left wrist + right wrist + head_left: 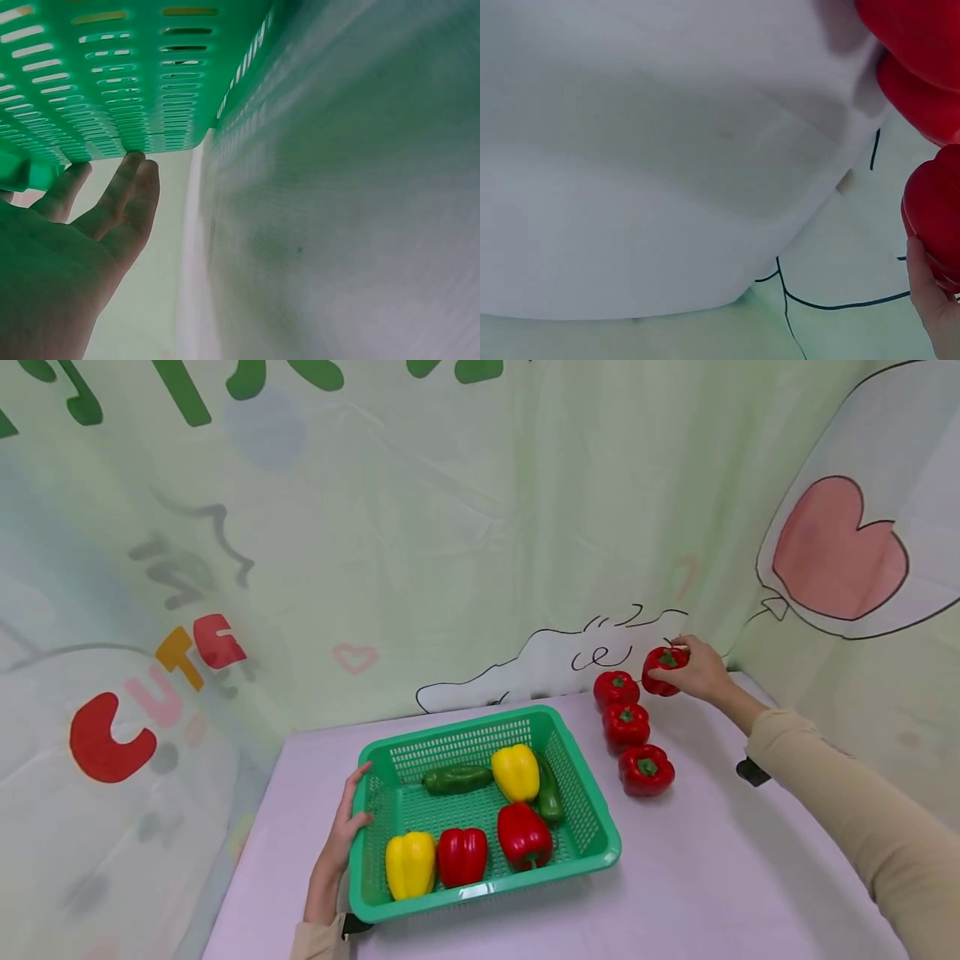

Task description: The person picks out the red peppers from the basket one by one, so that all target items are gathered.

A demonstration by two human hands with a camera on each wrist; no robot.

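At the far right of the head view, my right hand (pixel 697 670) grips a red bell pepper (pixel 663 671) with a green stem. The right wrist view shows this pepper (pixel 934 217) with a finger along its side. Three more red bell peppers, including the nearest one (pixel 647 770), form a row beside it on the table. My left hand (pixel 345 827) rests against the left side of a green plastic basket (pixel 600 827), its thumb and a fingertip at the rim. Fairly straight fingers (pixel 124 199) touch the basket's slotted wall (pixel 180 97) in the left wrist view.
Inside the basket are two yellow bell peppers, one of them at front left (pixel 410 866), two red bell peppers, one at front right (pixel 525 835), and two long green peppers, one lying near the back (pixel 456 779). A printed curtain (pixel 450 568) hangs behind the pale table (pixel 675 893).
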